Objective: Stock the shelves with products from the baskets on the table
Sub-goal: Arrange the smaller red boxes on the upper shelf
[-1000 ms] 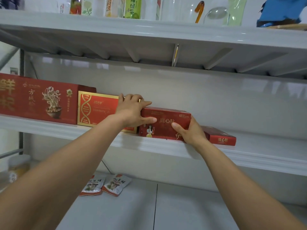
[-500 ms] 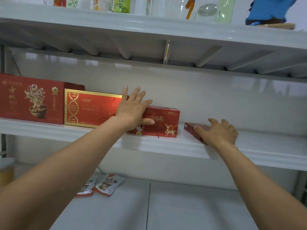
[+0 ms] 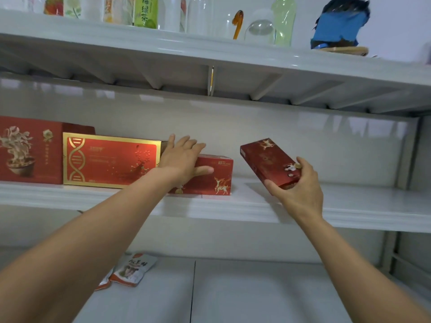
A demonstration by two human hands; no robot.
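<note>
On the white middle shelf (image 3: pixel 349 206) a small red box with a gold deer (image 3: pixel 217 176) stands upright. My left hand (image 3: pixel 184 159) rests flat on its left end with the fingers spread. Just right of it, my right hand (image 3: pixel 298 187) grips the lower end of a second flat red box (image 3: pixel 265 162), lifted off the shelf and tilted up to the left. Left of the deer box stand a red and gold box with a helix pattern (image 3: pixel 109 159) and a large red box with a bowl picture (image 3: pixel 28 150).
The top shelf (image 3: pixel 210 52) carries several bottles (image 3: pixel 144 10), a glass dome (image 3: pixel 261 31) and a blue object (image 3: pixel 338 24). Two snack packets (image 3: pixel 130 269) lie on the lower shelf. The middle shelf's right part is bare up to the grey upright (image 3: pixel 412 150).
My right hand left the deer box, reached the flat red box lying on the shelf and has lifted and tilted it. My left hand stayed on the deer box.
</note>
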